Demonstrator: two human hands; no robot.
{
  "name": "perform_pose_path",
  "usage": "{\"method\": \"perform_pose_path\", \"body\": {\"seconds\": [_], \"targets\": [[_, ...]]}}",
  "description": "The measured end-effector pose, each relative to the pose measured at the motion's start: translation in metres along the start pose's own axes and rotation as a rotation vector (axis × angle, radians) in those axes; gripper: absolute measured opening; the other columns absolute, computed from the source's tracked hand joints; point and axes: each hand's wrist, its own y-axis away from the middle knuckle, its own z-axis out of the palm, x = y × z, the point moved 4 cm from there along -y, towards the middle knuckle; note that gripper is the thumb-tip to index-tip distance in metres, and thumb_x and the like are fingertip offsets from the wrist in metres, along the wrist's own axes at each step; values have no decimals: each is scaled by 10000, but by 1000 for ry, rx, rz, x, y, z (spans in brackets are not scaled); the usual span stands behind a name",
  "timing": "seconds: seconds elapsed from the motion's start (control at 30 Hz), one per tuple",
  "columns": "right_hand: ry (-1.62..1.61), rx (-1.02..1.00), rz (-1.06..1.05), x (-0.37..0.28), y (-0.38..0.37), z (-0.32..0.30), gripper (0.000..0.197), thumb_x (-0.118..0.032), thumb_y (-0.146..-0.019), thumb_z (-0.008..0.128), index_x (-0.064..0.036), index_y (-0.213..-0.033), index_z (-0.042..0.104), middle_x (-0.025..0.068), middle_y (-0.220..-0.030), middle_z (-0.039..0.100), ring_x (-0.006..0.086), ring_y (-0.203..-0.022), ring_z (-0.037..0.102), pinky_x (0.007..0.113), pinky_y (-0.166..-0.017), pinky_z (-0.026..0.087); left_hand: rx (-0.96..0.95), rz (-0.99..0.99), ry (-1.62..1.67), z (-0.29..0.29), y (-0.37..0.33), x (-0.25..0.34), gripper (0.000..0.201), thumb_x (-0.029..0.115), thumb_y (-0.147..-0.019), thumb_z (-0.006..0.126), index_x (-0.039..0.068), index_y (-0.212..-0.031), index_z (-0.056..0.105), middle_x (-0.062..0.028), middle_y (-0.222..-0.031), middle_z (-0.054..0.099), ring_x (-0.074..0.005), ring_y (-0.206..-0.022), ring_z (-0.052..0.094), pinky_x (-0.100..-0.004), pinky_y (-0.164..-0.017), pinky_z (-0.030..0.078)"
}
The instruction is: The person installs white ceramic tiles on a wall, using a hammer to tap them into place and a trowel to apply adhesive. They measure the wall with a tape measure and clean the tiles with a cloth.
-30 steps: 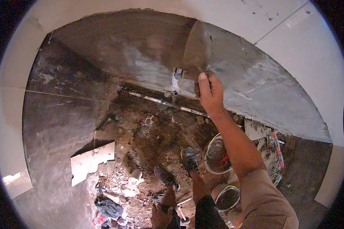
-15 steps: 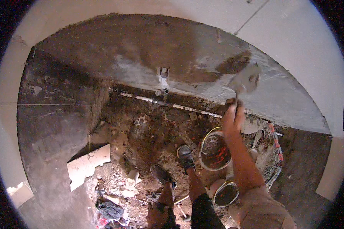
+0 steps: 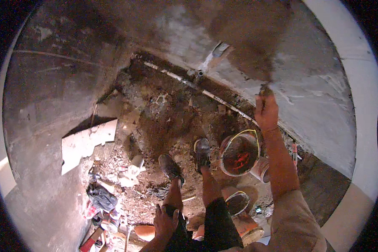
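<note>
My right hand (image 3: 266,112) is closed on the handle of a trowel (image 3: 264,89) at the lower part of the grey wall (image 3: 311,96). Its blade is hard to make out here, lost against the wall. Directly above it, a dark brown damp-looking patch (image 3: 256,50) spreads up the wall. On my left knee rests my left hand (image 3: 165,221), fingers spread and holding nothing. Below my right forearm stands a bucket (image 3: 223,161) with a yellow handle, dark contents and a reddish glint inside. A smaller bucket (image 3: 248,203) is nearer to me.
A white pipe (image 3: 227,103) runs along the wall's foot, below a pipe fitting (image 3: 200,72). A pale broken board (image 3: 88,145) leans at the left wall. Rubble covers the floor, with a black bag (image 3: 101,197) and litter at lower left. An orange bowl-like object (image 3: 145,232) lies near my left hand.
The view has swung, shifting the scene. My right hand has brought the trowel from the paler wall at the right to the lower edge of the brown patch. My left hand stays on my knee.
</note>
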Motion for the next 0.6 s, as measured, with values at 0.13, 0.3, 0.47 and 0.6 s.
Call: {"method": "perform_pose_path", "body": {"seconds": [0.13,0.3,0.47,0.6], "targets": [[405,-399,-11,81,82,119,243,-221,-940,650,-60,-1121,631,160,-979,681,377,-846,658,486,-691,514,-65,-26,74,2,-7,-4,871,581,-941,573,-68,-1476,349,-336,-1552,321,-485,-1413,375,-604,-1116,356],[202,-610,-66,63,166,247,370,-319,-897,699,-53,-1144,628,184,-1019,656,357,-843,647,487,-741,523,-91,86,290,61,-66,-15,852,523,-940,612,-3,-1533,298,-313,-1556,318,-474,-1426,342,-603,-1140,320],[-568,-1166,232,-66,181,285,489,-413,-921,684,-30,-1216,619,172,-1065,643,282,-981,619,389,-879,502,-363,165,1512,94,-219,51,718,469,-961,626,52,-1484,363,-240,-1444,442,-406,-1284,469,-559,-1085,389],[-458,-1631,327,-92,173,283,502,-468,-938,649,-29,-1181,645,143,-1066,643,260,-1039,603,387,-927,480,-583,118,2292,82,-293,116,548,436,-998,612,82,-1392,468,-163,-1293,605,-327,-1111,623,-492,-1008,494]]}}
